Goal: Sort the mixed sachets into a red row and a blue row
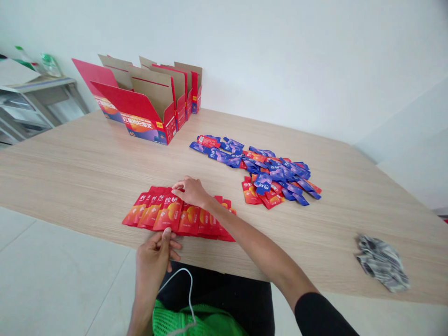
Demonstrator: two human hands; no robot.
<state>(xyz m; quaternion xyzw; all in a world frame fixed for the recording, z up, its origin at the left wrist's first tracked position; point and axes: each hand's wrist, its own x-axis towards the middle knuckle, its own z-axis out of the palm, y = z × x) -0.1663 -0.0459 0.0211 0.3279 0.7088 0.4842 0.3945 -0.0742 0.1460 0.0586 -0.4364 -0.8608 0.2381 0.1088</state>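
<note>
A row of overlapping red pouches point(189, 220), printed with orange fruit, lies along the near edge of the table. My right hand point(192, 191) reaches across the row, its thumb and fingers closed at the top edge of one red pouch point(168, 212). At that pouch's bottom edge is my left hand point(156, 254), thumb on top and the other fingers curled below, partly hidden. Farther back lies a loose pile of blue pouches point(278, 172), with more red pouches point(250, 192) mixed in and under them.
Several open red cartons point(143, 122) with raised flaps stand at the back left against the wall. A crumpled grey patterned cloth point(381, 263) lies at the right near edge. Left of the table is a grey metal stand point(42, 88) with bottles. A white cable point(191, 284) crosses my lap.
</note>
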